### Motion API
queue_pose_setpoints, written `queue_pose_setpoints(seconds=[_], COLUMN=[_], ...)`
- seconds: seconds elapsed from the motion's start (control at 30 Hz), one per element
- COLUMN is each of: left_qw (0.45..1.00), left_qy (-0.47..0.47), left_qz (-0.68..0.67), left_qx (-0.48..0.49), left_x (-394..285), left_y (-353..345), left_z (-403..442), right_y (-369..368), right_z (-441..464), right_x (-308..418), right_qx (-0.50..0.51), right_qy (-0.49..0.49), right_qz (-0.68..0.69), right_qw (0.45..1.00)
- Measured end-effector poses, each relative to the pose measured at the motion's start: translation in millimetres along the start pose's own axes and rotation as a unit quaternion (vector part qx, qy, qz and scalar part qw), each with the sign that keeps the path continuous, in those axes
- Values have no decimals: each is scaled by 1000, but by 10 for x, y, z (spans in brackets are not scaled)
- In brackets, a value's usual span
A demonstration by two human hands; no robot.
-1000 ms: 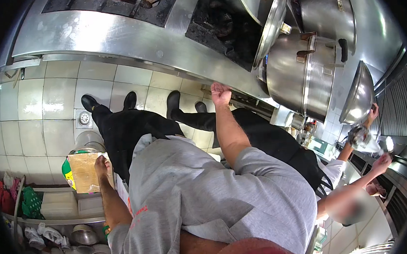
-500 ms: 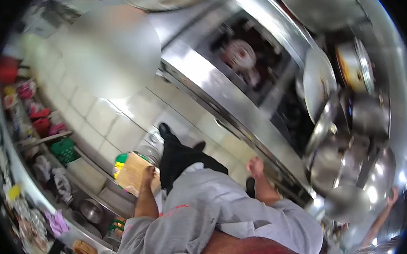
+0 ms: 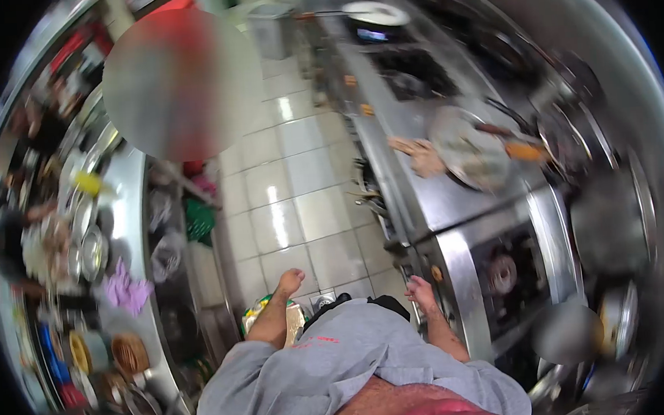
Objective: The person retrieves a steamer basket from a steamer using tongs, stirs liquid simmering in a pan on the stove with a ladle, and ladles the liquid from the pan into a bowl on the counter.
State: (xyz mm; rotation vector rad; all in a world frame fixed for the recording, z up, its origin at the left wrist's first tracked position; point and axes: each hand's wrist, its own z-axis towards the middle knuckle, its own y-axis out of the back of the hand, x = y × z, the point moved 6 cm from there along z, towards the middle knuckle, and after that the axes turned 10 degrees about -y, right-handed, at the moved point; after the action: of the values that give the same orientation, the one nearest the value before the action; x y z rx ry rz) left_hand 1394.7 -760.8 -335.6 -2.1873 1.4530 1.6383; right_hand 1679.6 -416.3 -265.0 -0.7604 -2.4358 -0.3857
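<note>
Tiled kitchen floor (image 3: 321,212), green-and-yellow package (image 3: 255,313) near left grip (image 3: 292,281)

Glossy floor tiles (image 3: 305,209), shiny metal stove (image 3: 464,283).

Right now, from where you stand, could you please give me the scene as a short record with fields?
Left hand: loosely curled, grip unclear; above a green-and-yellow package
Right hand: partly open, no held thing visible; beside the stove front
Floor: pale tiles between the two work sides
Left side: metal counter with a purple cloth; green basket at a lower level
Right side: wide pan on the metal top
Clarity: edges blurred, some contents unreadable
</note>
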Motion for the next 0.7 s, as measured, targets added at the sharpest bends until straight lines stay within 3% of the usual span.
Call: queue_pose_setpoints(seconds=[0.13, 0.27, 0.4, 0.43, 0.5, 0.6, 0.63, 0.7], left_qw=[993, 990, 978, 975, 946, 922, 900, 866], left_qy=[33, 118, 164, 174, 303, 325, 306, 288], left_qz=[-39, 0, 40, 27, -41, -130, -175, -246], left_qx=[-104, -79, -121, -138, -112, -167, -255, -327], left_x=[295, 730, 1158, 1141, 1136, 891, 752, 675], left_y=[374, 432, 371, 383, 385, 605, 734, 881], left_z=[-23, -190, -422, -439, -501, -183, -70, 310], right_y=[-419, -877, -1307, -1429, -1767, -2290, -2505, -2964], right_z=[580, 967, 1440, 1565, 1753, 2063, 2206, 2396], right_x=[655, 1270, 1952, 2178, 2733, 3582, 3800, 4281], right_qx=[78, 110, 144, 163, 196, 233, 255, 267], right_qy=[-2, -23, -31, -31, -31, 30, 14, 36], right_qz=[-32, -115, -180, -187, -199, -260, -232, -258], right_qw=[996, 987, 973, 968, 960, 937, 939, 928])
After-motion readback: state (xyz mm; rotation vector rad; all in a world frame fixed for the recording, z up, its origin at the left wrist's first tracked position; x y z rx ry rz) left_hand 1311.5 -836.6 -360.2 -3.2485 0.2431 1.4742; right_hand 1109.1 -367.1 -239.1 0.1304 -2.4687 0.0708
